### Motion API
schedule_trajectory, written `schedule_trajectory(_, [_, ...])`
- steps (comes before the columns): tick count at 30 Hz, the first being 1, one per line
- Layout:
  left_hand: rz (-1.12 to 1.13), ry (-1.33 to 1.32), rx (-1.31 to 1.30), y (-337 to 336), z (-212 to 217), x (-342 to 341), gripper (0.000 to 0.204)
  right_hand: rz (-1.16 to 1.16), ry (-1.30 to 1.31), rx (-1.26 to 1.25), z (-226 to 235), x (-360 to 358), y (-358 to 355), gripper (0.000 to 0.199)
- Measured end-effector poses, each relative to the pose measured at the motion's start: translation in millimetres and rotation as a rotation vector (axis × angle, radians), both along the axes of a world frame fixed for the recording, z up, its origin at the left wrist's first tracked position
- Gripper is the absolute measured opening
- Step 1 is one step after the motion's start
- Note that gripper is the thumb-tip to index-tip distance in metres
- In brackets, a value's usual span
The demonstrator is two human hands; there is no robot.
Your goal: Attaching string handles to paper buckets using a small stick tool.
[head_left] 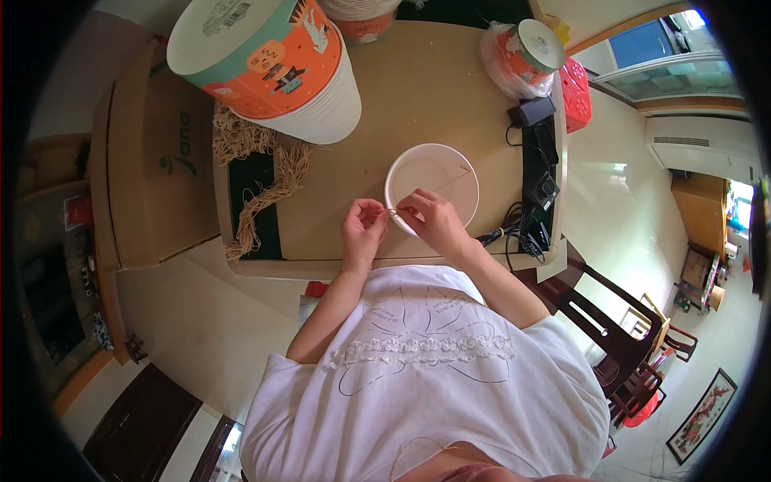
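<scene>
My left hand point(364, 229) and my right hand point(431, 222) meet at the near left rim of a white paper bucket point(469, 197), fingers closed in pinches. Between the fingertips runs a thin tan string point(391, 211), held by both hands; its exact loop or knot is too small to make out. A length of similar string crosses the bucket's opening toward its far right rim. To the left lies a loose bundle of tan strings point(285, 173), spilling toward the table's near edge.
A tall stack of printed paper buckets point(281, 72) stands upside down at the far left. Wrapped cups point(530, 52) and a red plastic basket point(574, 92) are at the far right. Black adapters and cables point(526, 229) line the right edge. A cardboard box point(165, 161) is left.
</scene>
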State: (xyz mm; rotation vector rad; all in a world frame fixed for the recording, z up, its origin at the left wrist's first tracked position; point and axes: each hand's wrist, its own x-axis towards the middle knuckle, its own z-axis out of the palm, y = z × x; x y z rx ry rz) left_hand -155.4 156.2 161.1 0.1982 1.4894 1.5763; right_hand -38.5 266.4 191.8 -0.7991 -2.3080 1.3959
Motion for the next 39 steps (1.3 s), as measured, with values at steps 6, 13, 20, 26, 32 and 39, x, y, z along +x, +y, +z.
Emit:
schedule_trajectory(6, [-0.01,0.006,-0.023,0.1,-1.9,-0.2,0.015,0.031,-0.037,0.009,-4.4,-0.2,-3.7,0.006])
schedule_trajectory(13, [-0.031,0.004,-0.025,-0.1,-0.8,-0.5,0.016,0.034,-0.01,0.083,-1.8,-1.4,-5.8,0.007])
schedule_trajectory(20, [-0.01,-0.044,-0.058,-1.0,0.9,-1.0,0.017,0.031,0.011,0.074,-7.1,0.4,-8.3,0.009])
schedule_trajectory(26, [-0.03,0.027,-0.09,-1.6,-3.3,0.5,0.02,-0.103,0.002,-0.206,-10.1,-0.2,-5.9,0.007])
schedule_trajectory(32, [-0.055,0.074,-0.109,-1.1,-2.3,0.4,0.024,-0.073,-0.05,-0.196,-4.8,0.3,-3.4,0.007])
schedule_trajectory(39, [0.011,-0.12,-0.11,-2.7,-2.4,-2.3,0.025,-0.032,0.086,0.187,-10.1,0.9,-9.6,0.01])
